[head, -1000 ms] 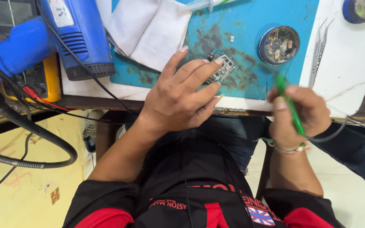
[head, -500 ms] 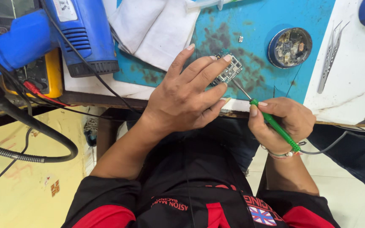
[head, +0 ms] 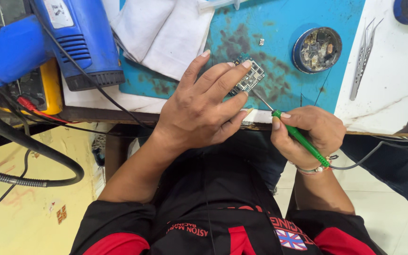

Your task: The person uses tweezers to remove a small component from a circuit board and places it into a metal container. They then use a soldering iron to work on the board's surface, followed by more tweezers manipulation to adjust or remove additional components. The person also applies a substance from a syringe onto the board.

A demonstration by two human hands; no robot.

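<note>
Hands are working over a blue mat (head: 279,28) at the near edge of the bench. The left hand (head: 204,108) is lying flat-ish on the mat, fingers spread and stretched forward, and two fingertips are pressing down on a small circuit board (head: 250,78), pinning it rather than gripping it. The board is sitting on the stained middle of the mat, close to the bench edge.

The right hand (head: 308,132) is closing around a green soldering iron (head: 301,139), held like a pen between thumb and fingers, with the cord trailing off past the wrist to the right. The thin metal tip is pointing up and left, reaching the board's lower right corner just beside the left fingertips; whether it is actually touching the board is too fine to tell.

Beyond the board, a round tin (head: 317,48) of small parts is resting on the mat. Tweezers (head: 362,56) are lying on the white surface to its right. A white cloth (head: 161,33) is covering the mat's upper left corner, and a blue heat gun (head: 72,38) is lying farther left, partly over a yellow meter (head: 38,87).
</note>
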